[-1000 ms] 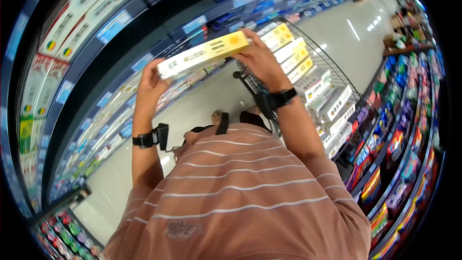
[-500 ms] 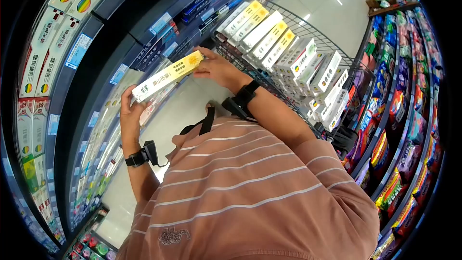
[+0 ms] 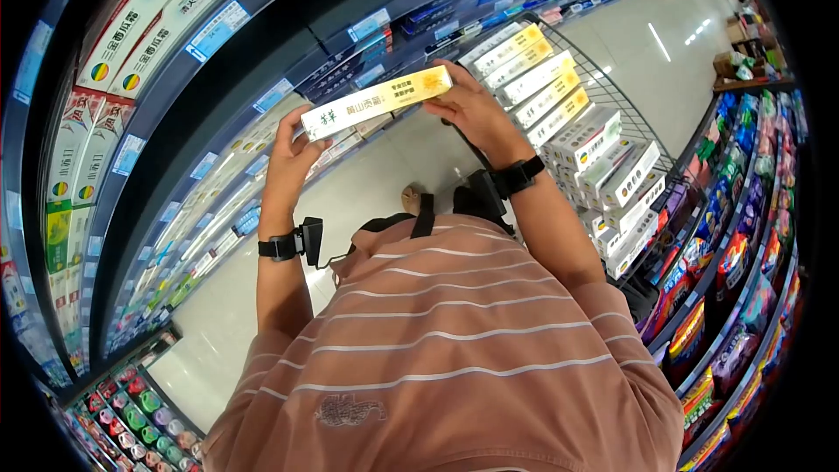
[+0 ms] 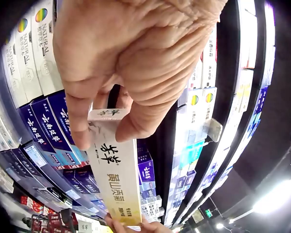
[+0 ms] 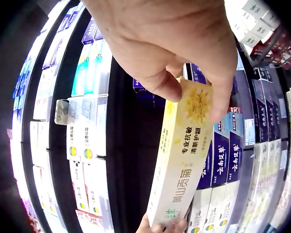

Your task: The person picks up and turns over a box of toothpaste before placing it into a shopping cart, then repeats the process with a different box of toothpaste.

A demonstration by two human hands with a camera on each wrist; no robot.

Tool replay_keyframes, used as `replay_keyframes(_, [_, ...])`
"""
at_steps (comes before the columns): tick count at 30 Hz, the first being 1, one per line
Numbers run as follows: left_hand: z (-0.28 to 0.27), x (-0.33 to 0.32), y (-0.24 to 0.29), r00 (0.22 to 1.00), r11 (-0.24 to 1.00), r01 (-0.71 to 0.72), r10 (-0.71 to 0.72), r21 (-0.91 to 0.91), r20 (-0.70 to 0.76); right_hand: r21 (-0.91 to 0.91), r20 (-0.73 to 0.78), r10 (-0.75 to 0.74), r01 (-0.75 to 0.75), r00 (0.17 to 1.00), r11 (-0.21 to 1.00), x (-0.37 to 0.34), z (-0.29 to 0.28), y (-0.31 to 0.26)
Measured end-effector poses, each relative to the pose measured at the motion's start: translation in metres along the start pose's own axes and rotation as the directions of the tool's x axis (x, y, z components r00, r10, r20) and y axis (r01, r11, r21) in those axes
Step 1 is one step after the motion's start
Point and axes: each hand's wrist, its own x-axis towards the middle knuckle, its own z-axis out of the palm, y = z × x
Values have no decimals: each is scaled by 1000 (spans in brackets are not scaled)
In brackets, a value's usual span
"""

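Note:
A long white and yellow toothpaste box with a yellow flower print is held up between both hands, in front of the shelves. At its white end, my left hand pinches it between thumb and fingers. My right hand grips the yellow end. In the left wrist view the white end of the toothpaste box sits between thumb and fingers. The right wrist view shows the flower end of the toothpaste box under the right thumb and fingers.
Right of the hands stands a wire shopping cart with stacked toothpaste boxes. A shelf unit with boxed toothpaste rises at the left, with a dark gap in it. Bagged goods line the right-hand shelves. Pale floor shows below.
Both hands keep hold of the toothpaste box throughout. It swung left and tilted more half a second ago, then came back right and nearer level. The head view shifted too.

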Motion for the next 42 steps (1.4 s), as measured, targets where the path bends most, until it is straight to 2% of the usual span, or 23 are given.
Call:
replay_keyframes(3, [2, 2, 1, 1000, 1000, -8, 8, -18, 6, 0, 0, -7, 7, 1000, 1000, 5, -3, -3])
replay_keyframes(12, [5, 18, -1, 998, 994, -55, 53, 90, 18, -82, -25, -18, 16, 1000, 996, 13, -4, -23])
replay_keyframes(21, [4, 32, 15, 1000, 987, 4, 0, 158, -29, -145, -43, -62, 56, 997, 988, 22, 3, -43])
replay_keyframes(24, [0, 38, 7, 997, 975, -64, 72, 214, -28, -157, -36, -71, 65, 997, 985, 25, 1, -43])
replay_keyframes(28, [-2, 43, 9, 994, 885, -95, 108, 457, -2, -159, -22, -85, 81, 996, 984, 29, 5, -48])
replay_keyframes(31, [-1, 47, 19, 999, 878, 26, -10, 478, -34, -117, -25, -117, 113, 993, 987, 31, 15, -54])
replay_keyframes(34, [-3, 53, 24, 998, 960, -30, 42, 277, -39, -94, 29, -118, 121, 993, 988, 36, 20, -62])
replay_keyframes(35, [-7, 59, 19, 996, 967, -67, 80, 245, -43, -114, -7, -137, 136, 991, 984, 37, 24, -64])
replay_keyframes(37, [-11, 70, 25, 993, 963, -81, 99, 258, -60, -151, -79, -174, 160, 982, 975, 37, 34, -68])
replay_keyframes(42, [-27, 102, 33, 980, 952, -157, 183, 263, -80, -165, -55, -153, 142, 987, 976, 31, 26, -68])
